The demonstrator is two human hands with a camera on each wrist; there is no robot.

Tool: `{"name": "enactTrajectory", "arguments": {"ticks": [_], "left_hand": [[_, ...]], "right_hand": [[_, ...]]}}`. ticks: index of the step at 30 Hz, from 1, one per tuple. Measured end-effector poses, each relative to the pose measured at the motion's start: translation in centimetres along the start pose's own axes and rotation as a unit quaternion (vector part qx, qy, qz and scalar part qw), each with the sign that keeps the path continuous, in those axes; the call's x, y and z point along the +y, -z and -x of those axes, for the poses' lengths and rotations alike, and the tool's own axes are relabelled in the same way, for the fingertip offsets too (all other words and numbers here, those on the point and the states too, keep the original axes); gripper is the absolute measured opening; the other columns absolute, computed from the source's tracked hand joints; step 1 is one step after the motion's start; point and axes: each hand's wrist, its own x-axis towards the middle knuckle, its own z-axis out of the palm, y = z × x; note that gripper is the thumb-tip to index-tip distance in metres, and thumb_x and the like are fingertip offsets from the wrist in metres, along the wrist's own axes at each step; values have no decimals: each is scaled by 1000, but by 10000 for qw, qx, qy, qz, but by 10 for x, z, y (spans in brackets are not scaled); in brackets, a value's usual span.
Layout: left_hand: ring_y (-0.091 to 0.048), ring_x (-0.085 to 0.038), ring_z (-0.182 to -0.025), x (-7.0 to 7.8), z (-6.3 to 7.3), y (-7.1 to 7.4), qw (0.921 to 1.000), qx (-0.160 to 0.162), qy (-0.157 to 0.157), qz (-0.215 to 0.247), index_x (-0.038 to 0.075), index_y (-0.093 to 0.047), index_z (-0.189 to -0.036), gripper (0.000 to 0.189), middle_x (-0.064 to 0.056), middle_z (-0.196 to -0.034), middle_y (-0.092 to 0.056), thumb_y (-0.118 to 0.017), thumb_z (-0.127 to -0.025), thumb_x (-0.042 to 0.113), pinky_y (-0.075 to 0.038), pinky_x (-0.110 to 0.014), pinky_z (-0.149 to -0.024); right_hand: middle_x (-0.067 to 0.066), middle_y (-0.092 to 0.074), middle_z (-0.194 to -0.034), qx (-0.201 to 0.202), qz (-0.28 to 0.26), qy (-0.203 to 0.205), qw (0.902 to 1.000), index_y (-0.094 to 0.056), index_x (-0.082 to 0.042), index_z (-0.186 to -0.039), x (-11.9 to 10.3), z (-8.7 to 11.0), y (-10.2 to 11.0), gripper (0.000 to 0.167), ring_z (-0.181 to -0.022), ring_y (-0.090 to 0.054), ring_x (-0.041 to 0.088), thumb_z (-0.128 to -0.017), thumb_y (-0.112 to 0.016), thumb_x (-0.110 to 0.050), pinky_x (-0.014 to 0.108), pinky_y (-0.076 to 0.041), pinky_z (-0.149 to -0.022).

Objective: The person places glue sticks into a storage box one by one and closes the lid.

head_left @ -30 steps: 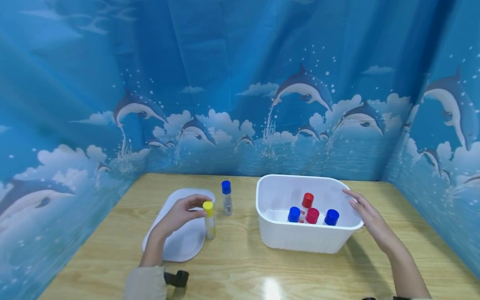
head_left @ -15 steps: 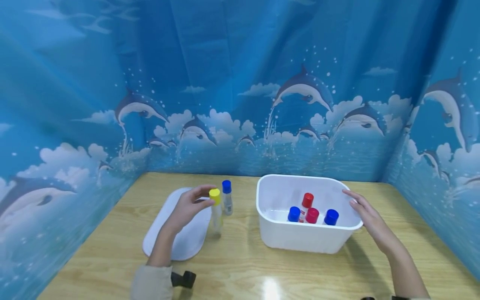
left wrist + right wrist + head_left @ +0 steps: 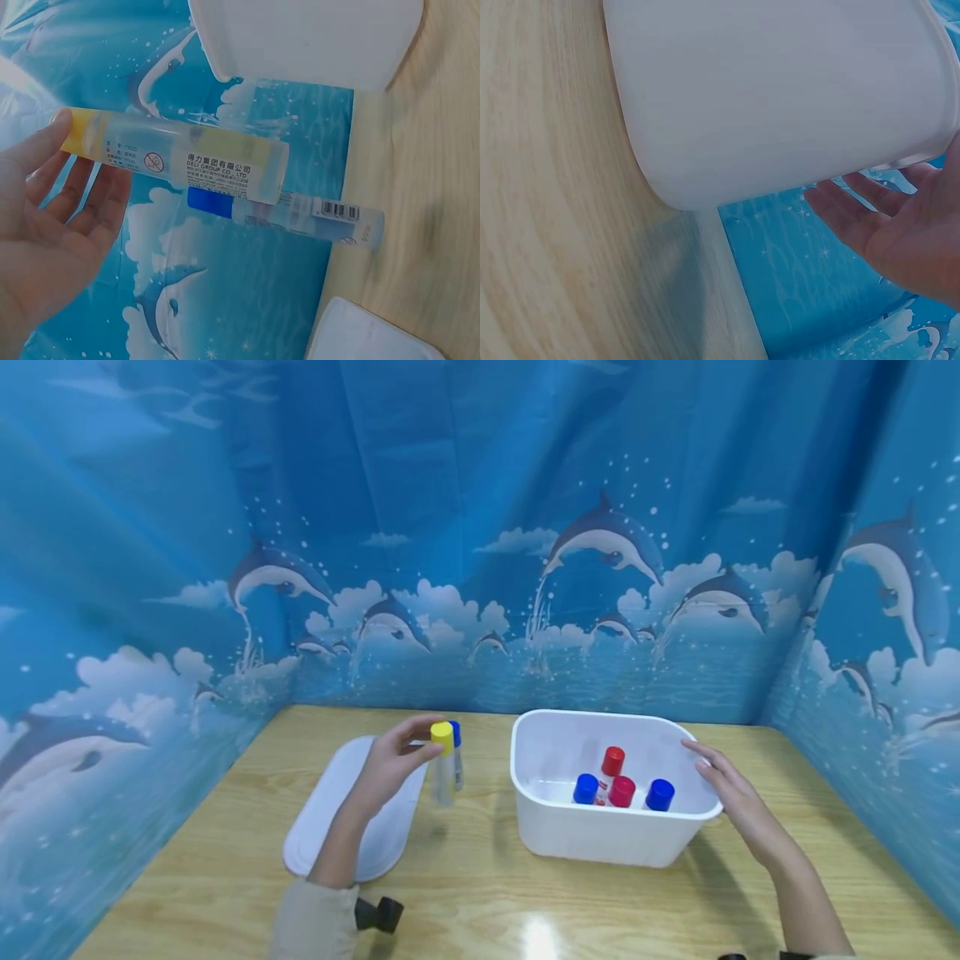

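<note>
My left hand [image 3: 390, 768] pinches a clear glue stick [image 3: 187, 154] by its yellow cap and holds it upright above the table, beside a white lid-like plate [image 3: 311, 831]. Just behind it, partly covered in the head view, stands a second glue stick [image 3: 307, 217] with a blue cap. At the right, the loosely extended fingers of my right hand [image 3: 738, 802] rest at the right rim of a white bin [image 3: 592, 835]. Inside the bin are two blue-capped glue sticks [image 3: 660, 795] and two red-capped ones [image 3: 613, 762].
The wooden table [image 3: 480, 893] ends at a blue dolphin-print curtain [image 3: 480, 660] at the back and both sides. A stretch of tabletop separates the plate from the bin.
My left hand has lifted the yellow-capped glue stick off the table and moved it right and away from me, in front of the blue-capped one. The right hand keeps its place at the bin.
</note>
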Motion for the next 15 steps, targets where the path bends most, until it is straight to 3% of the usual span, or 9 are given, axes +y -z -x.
{"name": "enactTrajectory", "arguments": {"ticks": [5,10,15], "left_hand": [[-52,-21,-106,11,-7,-3,9996,-119,-235,-60,9,-54,-125,42,-7,-117,-57,-65,-86,22,-46,-34,-87],[-54,-18,-103,25,-17,-7,9979,-215,-595,-118,12,-56,-123,40,-4,-114,-58,-64,-87,24,-47,-33,-86],[-54,-17,-103,43,-28,-12,9950,-282,-938,-201,9,-56,-124,40,-3,-115,-58,-63,-88,24,-47,-33,-87]], "right_hand": [[29,-11,-145,-12,-40,-1,10000,-18,-3,-145,1,0,0,56,-123,-25,47,-101,-26,-38,54,-36,-89],[28,-13,-145,24,38,-1,10000,-20,-5,-145,1,0,0,55,-122,-28,43,-101,-26,-38,48,-39,-86],[28,-13,-145,1,3,59,10000,-20,-6,-145,0,1,0,54,-121,-30,41,-101,-26,-38,51,-39,-86]]}}
